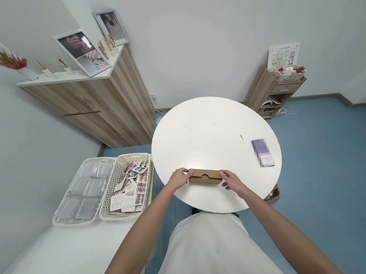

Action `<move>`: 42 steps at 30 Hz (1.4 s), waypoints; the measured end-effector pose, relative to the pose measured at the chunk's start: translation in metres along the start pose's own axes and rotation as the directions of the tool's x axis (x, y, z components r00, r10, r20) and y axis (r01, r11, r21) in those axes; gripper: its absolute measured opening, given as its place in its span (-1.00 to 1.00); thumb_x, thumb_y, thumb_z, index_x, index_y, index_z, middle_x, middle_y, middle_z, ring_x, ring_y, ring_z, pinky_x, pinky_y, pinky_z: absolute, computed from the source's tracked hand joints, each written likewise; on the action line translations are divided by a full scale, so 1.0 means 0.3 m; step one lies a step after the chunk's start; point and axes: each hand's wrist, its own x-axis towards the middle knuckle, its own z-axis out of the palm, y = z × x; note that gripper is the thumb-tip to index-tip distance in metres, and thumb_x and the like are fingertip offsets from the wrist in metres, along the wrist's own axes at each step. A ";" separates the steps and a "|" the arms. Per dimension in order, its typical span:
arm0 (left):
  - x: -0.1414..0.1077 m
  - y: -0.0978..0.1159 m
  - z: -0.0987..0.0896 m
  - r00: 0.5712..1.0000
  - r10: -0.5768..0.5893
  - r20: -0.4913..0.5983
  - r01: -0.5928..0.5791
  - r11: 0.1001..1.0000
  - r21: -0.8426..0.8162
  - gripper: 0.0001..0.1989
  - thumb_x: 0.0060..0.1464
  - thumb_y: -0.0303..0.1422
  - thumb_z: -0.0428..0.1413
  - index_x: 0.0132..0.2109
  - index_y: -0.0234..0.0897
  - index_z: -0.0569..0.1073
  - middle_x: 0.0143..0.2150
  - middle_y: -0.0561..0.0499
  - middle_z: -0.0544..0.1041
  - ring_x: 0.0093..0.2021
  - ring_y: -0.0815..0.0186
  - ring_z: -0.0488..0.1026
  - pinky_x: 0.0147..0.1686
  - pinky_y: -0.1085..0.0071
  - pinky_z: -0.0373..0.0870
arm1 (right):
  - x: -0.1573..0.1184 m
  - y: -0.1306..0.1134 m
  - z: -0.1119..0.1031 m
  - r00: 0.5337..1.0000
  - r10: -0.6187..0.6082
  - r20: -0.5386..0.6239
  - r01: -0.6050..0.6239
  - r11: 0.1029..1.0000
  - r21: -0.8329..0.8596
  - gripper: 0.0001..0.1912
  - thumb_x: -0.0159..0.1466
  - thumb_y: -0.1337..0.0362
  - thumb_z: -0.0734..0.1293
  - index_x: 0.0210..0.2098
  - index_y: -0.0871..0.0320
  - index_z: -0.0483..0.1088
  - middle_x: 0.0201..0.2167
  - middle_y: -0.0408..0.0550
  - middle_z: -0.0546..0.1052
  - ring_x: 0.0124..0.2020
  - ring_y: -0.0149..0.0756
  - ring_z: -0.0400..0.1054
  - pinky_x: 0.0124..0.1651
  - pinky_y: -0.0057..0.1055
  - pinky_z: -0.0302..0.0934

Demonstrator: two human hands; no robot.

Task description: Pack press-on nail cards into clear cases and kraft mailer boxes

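Observation:
A long, narrow brown cardboard box [205,176] is at the near side of the round white table [210,132], its lid closed and a half-round notch on the side facing me. My left hand [180,178] grips the box's left end, thumb on top. At the right end, my right hand [232,181] holds the corner between thumb and fingers. Whether the box rests fully on the tabletop or is slightly lifted, I cannot tell.
A blurred purple and white item [263,153] lies at the table's right. To the left stand a basket of printed cards [151,179] and a basket of clear plastic packets [84,162]. Behind are a wooden cabinet [95,109] and a small shelf unit [261,85].

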 end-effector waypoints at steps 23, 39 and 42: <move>-0.102 -0.055 0.221 0.994 0.047 -0.103 -0.056 0.994 -0.093 -0.74 -0.09 -0.34 0.11 -0.19 -0.26 0.33 -0.17 -0.06 0.48 -0.24 0.31 0.46 -0.27 0.43 0.35 | -0.030 0.172 0.053 0.956 -0.172 -0.239 0.177 0.984 -0.003 -0.48 0.04 0.33 0.22 0.03 0.14 0.17 0.03 0.00 0.34 0.01 -0.28 0.26 -0.03 -0.35 0.20; -0.086 -0.055 0.281 0.997 0.060 -0.050 -0.050 0.981 0.187 -0.47 0.08 -0.27 -0.08 0.20 -0.22 0.01 0.03 -0.16 0.32 -0.01 0.15 0.29 -0.14 0.30 0.22 | -0.051 0.120 -0.011 0.979 0.204 0.031 -0.201 0.977 -0.074 -0.29 0.11 0.14 0.14 0.21 -0.11 -0.22 0.13 0.07 0.16 -0.46 -0.41 0.38 -0.32 -0.35 0.23; -0.082 -0.055 0.286 0.994 0.097 -0.042 -0.089 0.983 0.161 -0.44 0.06 -0.34 -0.07 0.21 -0.24 -0.03 0.01 -0.14 0.34 -0.04 0.18 0.31 -0.17 0.33 0.24 | -0.057 0.113 0.007 0.975 0.207 0.079 -0.211 0.976 0.051 -0.25 0.07 0.20 0.17 0.20 -0.18 -0.25 0.09 0.00 0.21 -0.41 -0.40 0.39 -0.31 -0.35 0.23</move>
